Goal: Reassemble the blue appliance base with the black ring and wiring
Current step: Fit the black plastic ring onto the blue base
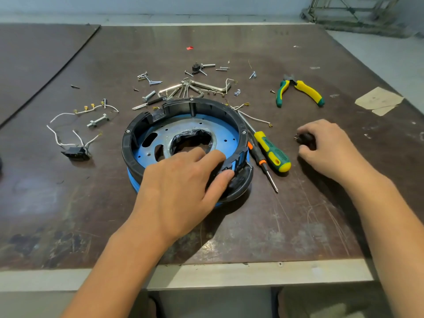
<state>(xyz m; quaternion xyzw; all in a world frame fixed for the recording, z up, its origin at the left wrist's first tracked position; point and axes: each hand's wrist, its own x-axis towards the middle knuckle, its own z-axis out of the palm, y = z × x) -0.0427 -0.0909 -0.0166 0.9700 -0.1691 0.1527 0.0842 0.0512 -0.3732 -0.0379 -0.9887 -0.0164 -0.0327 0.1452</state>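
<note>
The round blue appliance base (224,134) lies at the table's middle with the black ring (206,105) seated on its rim. My left hand (183,177) grips the ring's near right edge, fingers inside and thumb outside. My right hand (330,148) lies to the right and curls around a small black part (306,137). White wiring (66,125) joined to a black switch block (75,153) lies to the left of the base.
A yellow-green screwdriver (273,153) lies just right of the base, with pliers (300,90) farther back. Hex keys (197,87), bolts and several loose screws are scattered behind the base. A paper scrap (378,99) sits at the far right.
</note>
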